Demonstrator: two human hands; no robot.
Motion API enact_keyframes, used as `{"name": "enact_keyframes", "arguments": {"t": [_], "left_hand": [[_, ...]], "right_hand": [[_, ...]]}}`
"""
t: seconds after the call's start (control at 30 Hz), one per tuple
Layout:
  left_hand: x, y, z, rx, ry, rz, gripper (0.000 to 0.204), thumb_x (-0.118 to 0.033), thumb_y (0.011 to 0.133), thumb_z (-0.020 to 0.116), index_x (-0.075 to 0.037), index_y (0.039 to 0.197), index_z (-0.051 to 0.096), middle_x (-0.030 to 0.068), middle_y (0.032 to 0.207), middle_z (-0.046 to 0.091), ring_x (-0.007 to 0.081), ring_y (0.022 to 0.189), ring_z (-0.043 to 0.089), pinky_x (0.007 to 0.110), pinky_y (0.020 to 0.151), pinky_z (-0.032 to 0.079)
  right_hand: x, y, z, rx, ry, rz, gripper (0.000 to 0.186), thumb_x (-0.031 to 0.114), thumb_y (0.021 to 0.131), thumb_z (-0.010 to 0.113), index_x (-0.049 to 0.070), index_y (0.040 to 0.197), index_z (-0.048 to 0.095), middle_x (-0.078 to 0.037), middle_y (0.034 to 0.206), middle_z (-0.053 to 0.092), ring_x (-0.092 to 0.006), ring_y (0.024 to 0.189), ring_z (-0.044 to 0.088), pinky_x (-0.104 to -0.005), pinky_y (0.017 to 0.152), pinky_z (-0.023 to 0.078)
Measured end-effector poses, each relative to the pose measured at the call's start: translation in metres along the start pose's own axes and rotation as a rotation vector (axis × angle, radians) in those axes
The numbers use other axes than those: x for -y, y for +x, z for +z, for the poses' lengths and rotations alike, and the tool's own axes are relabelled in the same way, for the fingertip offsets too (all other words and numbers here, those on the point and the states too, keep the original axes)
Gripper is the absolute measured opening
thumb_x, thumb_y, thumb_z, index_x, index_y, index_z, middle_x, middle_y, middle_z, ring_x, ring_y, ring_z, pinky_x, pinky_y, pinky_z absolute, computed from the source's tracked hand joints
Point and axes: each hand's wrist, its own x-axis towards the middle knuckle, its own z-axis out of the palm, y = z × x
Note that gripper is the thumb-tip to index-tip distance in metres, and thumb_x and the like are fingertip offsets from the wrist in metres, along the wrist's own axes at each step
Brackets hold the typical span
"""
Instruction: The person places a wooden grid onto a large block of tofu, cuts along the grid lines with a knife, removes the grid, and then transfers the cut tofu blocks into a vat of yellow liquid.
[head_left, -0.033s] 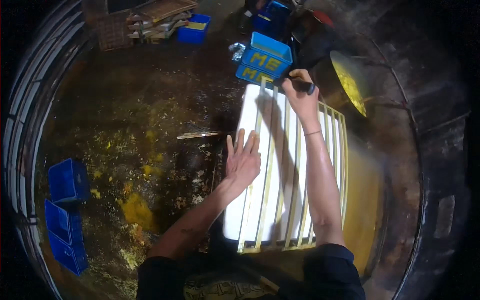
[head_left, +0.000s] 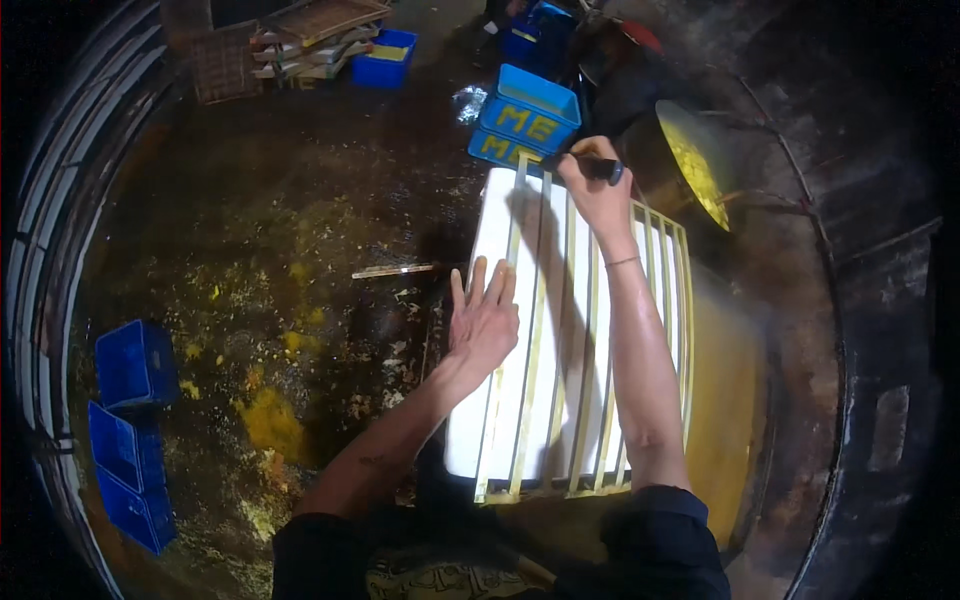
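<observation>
Left hand (head_left: pixel 484 325), fingers (head_left: pixel 479 278) spread; right hand (head_left: pixel 600 205), gripping dark handle (head_left: pixel 604 171): we risk the slatted frame (head_left: pixel 518 470) skewing if left pressure slackens.

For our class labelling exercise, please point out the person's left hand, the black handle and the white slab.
Left hand (head_left: pixel 486 325): head view, on the back of the hand.
Black handle (head_left: pixel 605 171): head view, on its exposed part.
White slab (head_left: pixel 547 385): head view, on a bare, lit patch.

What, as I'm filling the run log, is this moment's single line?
left hand: spread on white slab | right hand: gripping dark-handled tool | yellowish slats: over slab | blue crates: stacked beyond slab
</observation>
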Motion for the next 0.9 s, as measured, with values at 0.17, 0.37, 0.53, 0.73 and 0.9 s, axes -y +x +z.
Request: {"name": "enact_keyframes", "arguments": {"t": [0.17,0.37,0.53,0.73,0.9], "left_hand": [[-0.019,0.007,-0.002,-0.007,0.013,0.053,0.057,-0.028,0.097,0.041,0.004,0.145,0.034,0.0151,0.155,0.03,0.0362,0.146,0.017,0.062,0.115,0.012],[-0.018,-0.003,-0.007,0.012,-0.062,0.019,0.061,-0.028,0.094,0.045,0.002,0.147,0.032,0.0142,0.157,0.025,0.0347,0.148,0.011,0.062,0.116,0.008],[-0.024,-0.053,-0.021,0.055,-0.169,-0.027,0.081,-0.035,0.088,0.052,0.005,0.15,0.018,0.0234,0.159,0.007,0.0385,0.148,0.002,0.056,0.118,0.001],[-0.006,-0.173,-0.068,0.401,-0.345,-0.073,0.111,-0.032,0.076,0.07,0.004,0.151,-0.004,0.0281,0.156,-0.014,0.0389,0.145,-0.016,0.051,0.119,-0.005],[0.061,-0.198,-0.078,0.174,-0.421,0.016,0.11,-0.029,0.076,0.076,0.006,0.151,0.003,0.0316,0.156,-0.004,0.0453,0.146,-0.005,0.057,0.117,0.005]], "right_hand": [[-0.043,0.025,0.021,0.072,-0.205,-0.07,0.019,0.02,0.078,0.067,0.002,0.085,0.063,-0.022,0.078,0.066,-0.0397,0.077,0.066,-0.0421,0.067,0.052],[-0.056,0.026,0.05,0.24,-0.33,0.033,0.018,0.016,0.074,0.067,0.001,0.082,0.063,-0.024,0.082,0.065,-0.0426,0.084,0.064,-0.0467,0.074,0.051],[0.002,-0.066,0.01,0.336,-0.233,0.034,0.011,0.009,0.073,0.066,0.001,0.078,0.06,-0.022,0.076,0.064,-0.0393,0.074,0.064,-0.0426,0.067,0.05],[0.182,-0.228,-0.068,0.463,0.142,0.432,0.013,0.003,0.079,0.064,0.001,0.076,0.052,-0.01,0.063,0.059,-0.0118,0.057,0.056,-0.03,0.052,0.044],[0.241,-0.318,-0.102,0.538,0.079,0.665,0.012,0.0,0.075,0.065,-0.001,0.08,0.054,-0.007,0.063,0.057,-0.012,0.059,0.055,-0.0292,0.054,0.042]]}}
